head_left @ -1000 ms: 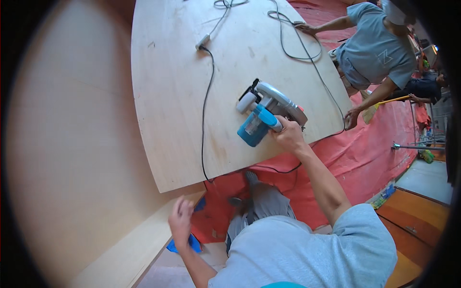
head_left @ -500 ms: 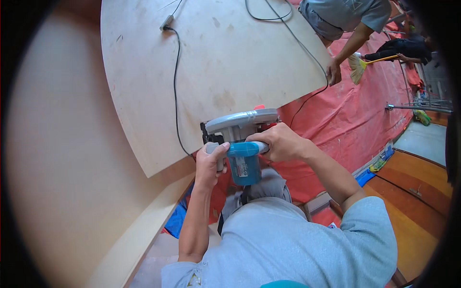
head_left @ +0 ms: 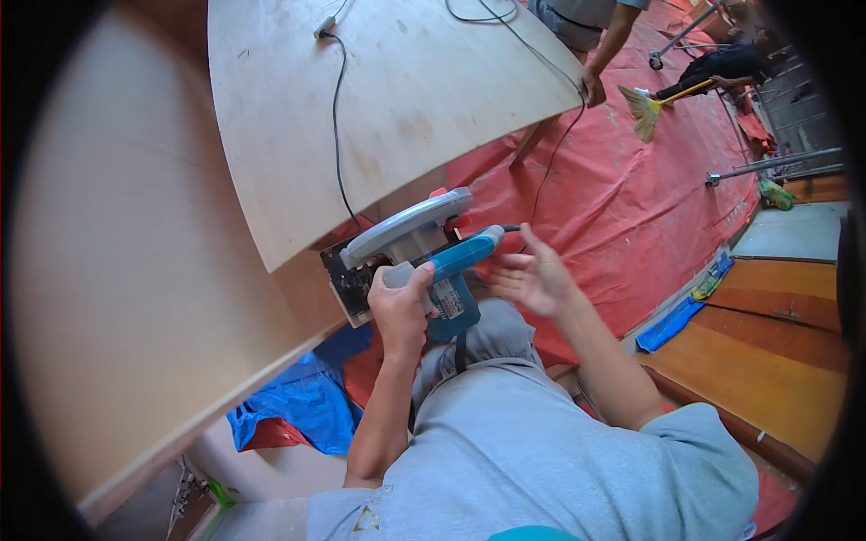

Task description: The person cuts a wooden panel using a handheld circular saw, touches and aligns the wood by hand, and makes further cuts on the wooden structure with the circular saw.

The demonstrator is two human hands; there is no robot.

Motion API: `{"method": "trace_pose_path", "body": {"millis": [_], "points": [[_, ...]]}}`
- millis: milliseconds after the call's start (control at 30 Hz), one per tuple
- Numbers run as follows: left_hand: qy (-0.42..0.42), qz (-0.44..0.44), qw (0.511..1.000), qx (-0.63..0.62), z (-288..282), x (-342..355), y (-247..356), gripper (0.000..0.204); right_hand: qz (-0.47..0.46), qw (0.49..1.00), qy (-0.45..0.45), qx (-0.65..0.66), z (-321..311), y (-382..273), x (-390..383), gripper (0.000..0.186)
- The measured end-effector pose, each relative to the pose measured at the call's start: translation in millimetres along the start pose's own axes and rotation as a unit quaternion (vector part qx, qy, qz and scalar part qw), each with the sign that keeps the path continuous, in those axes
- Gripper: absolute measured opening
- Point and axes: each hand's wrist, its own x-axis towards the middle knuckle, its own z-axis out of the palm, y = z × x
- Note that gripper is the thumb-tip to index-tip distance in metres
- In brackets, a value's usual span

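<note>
A teal and grey circular saw (head_left: 454, 309) hangs in front of my body, tilted, just off the near edge of a pale plywood sheet (head_left: 388, 117). My left hand (head_left: 400, 311) is wrapped round its grey front handle and holds it up. Beside the teal rear handle, my right hand (head_left: 534, 275) is off the saw, fingers stretched out and apart, with nothing in it. The saw's curved grey guard (head_left: 406, 227) faces the sheet. Its black base plate shows at the left, partly over a wood edge.
A dark cord (head_left: 339, 135) runs over the sheet. Another person's hand (head_left: 592, 88) rests at the sheet's far right corner. Red tarp (head_left: 613, 198) covers the floor, where a person holds a broom (head_left: 645, 113). A large wooden panel (head_left: 162, 270) stands at left, with blue tarp (head_left: 302, 401) below it.
My right hand has let go of the saw's rear handle and opened. The saw, still in my left hand, has tilted and moved slightly left, away from the sheet's edge.
</note>
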Motion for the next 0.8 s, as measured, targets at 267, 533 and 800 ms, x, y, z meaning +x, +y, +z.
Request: {"method": "trace_pose_path", "body": {"millis": [267,533,800], "points": [[-0.019,0.012,1.0,0.009,-57,-126,-120,0.041,0.08,0.994,0.019,0.066,-28,108,14,0.028],[0.043,-0.052,0.997,-0.037,-83,-198,-214,0.035,0.115,0.99,0.055,0.063,-74,176,25,0.024],[-0.11,0.014,0.939,0.326,-103,-228,-292,0.043,-0.147,0.935,0.055,-0.319,-76,213,-10,0.02]]}}
